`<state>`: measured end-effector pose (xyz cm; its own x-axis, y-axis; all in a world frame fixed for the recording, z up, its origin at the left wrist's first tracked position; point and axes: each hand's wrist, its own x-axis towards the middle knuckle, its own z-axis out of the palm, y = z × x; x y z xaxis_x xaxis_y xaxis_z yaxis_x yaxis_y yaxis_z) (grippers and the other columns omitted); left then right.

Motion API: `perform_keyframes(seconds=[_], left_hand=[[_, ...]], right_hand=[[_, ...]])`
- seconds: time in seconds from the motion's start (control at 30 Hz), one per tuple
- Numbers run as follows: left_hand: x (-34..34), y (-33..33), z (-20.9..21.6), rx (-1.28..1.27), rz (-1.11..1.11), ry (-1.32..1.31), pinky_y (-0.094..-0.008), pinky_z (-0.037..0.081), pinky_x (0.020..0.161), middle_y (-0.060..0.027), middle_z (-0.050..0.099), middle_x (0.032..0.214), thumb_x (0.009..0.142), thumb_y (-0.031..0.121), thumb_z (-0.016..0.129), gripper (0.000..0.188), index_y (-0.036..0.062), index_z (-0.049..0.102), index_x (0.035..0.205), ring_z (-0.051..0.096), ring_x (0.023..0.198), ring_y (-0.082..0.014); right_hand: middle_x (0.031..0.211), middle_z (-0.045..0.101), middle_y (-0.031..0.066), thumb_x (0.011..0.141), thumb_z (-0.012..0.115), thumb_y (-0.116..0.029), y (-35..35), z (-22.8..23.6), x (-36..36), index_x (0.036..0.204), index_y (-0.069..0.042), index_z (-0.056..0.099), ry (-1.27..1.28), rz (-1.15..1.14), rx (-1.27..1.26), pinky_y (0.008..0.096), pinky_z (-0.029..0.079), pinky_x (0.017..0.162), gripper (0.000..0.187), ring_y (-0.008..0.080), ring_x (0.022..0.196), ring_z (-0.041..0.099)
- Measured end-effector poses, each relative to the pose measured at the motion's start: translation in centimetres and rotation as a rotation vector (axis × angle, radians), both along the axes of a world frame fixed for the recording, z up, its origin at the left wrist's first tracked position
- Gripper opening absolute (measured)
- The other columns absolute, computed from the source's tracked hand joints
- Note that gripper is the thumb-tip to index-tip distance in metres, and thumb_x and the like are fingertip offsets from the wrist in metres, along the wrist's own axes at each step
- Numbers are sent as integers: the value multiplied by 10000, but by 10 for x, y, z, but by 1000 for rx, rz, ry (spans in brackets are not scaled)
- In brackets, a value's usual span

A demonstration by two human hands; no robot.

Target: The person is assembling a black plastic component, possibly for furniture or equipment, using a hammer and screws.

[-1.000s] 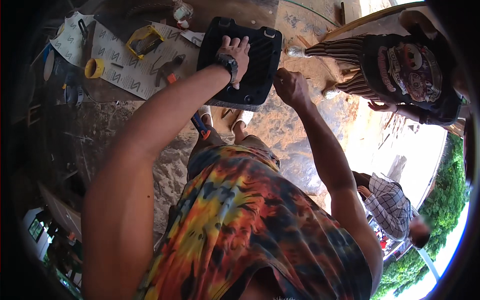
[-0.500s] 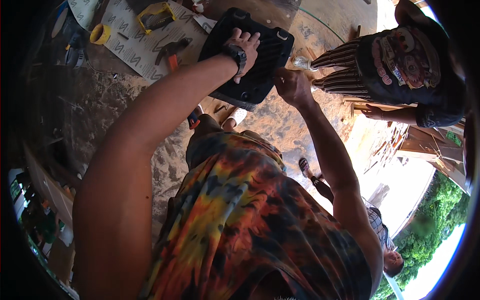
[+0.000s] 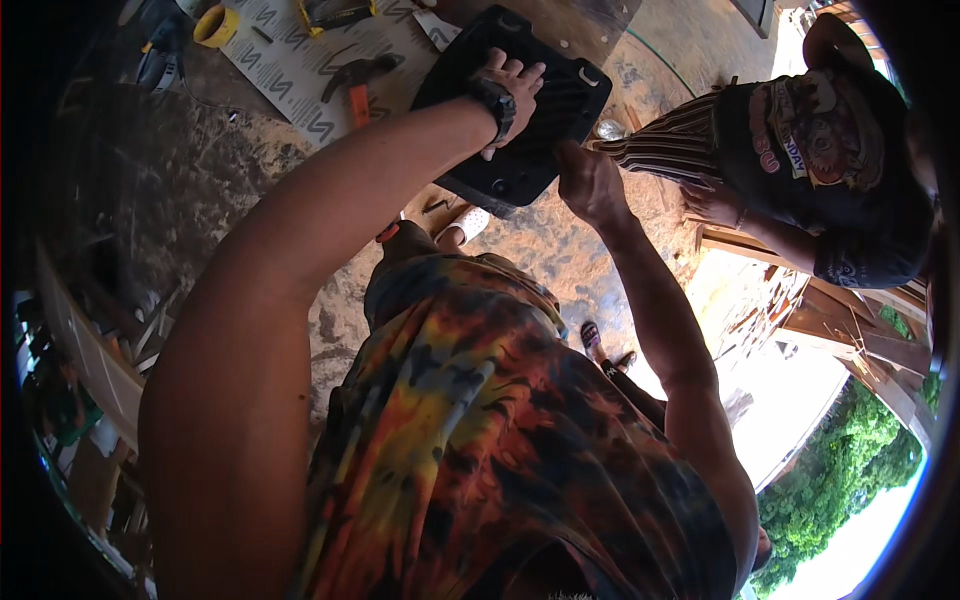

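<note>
A black ribbed plastic case [image 3: 565, 98], rounded at the corners, is tilted in front of me near the top of the view. My left hand [image 3: 515, 92], with a dark watch at the wrist, lies across its ribbed face, fingers spread and stretched out. At the case's right edge is my right hand [image 3: 592, 187], its fingers curled into a pinch. Whatever sits between those fingertips is hidden. A claw hammer [image 3: 360, 78] with an orange part on its handle lies left of the case, partly behind my left forearm.
Under the hammer is a printed sheet [image 3: 285, 85]. Nearby are a yellow ring-shaped thing [image 3: 215, 27] and a yellow-framed tool [image 3: 337, 14]. Another person [image 3: 820, 150] in a dark shirt stands close on the right, a hand [image 3: 715, 203] near my side. Timber [image 3: 755, 245] lies behind.
The case and both my hands sit slightly further right in the view, and the hands' hold looks the same. The other person's hand has moved up and left, closer to the striped trousers.
</note>
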<state>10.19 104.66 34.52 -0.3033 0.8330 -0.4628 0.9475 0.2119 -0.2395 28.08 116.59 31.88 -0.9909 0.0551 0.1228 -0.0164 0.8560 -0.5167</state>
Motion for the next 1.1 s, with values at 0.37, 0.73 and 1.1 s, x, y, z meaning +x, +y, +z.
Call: perform_keyframes(seconds=[0.37,0.73,1.1], left_hand=[[2,-4,16,51,25,-16,-497,328,1024,-84,184,1674,446,511,964,1336,67,364,1554,398,1345,-264],[-6,0,11,55,18,-47,-477,336,1033,-120,198,1666,418,481,974,1367,29,348,1547,510,1246,-242],[-12,-3,22,54,83,-178,-498,328,1077,-50,173,1687,464,467,970,1383,73,263,1585,553,1272,-254]], right_hand=[[788,633,220,924,586,15,-3,12,6,919,15,643,-2,-30,6,429,502,588,57,412,703,648],[721,564,218,913,516,20,-3,1,2,816,-17,569,107,-94,-147,464,473,564,116,440,660,590],[720,559,232,913,562,11,-4,10,0,828,-11,573,57,-160,-118,466,449,558,88,458,664,574]])
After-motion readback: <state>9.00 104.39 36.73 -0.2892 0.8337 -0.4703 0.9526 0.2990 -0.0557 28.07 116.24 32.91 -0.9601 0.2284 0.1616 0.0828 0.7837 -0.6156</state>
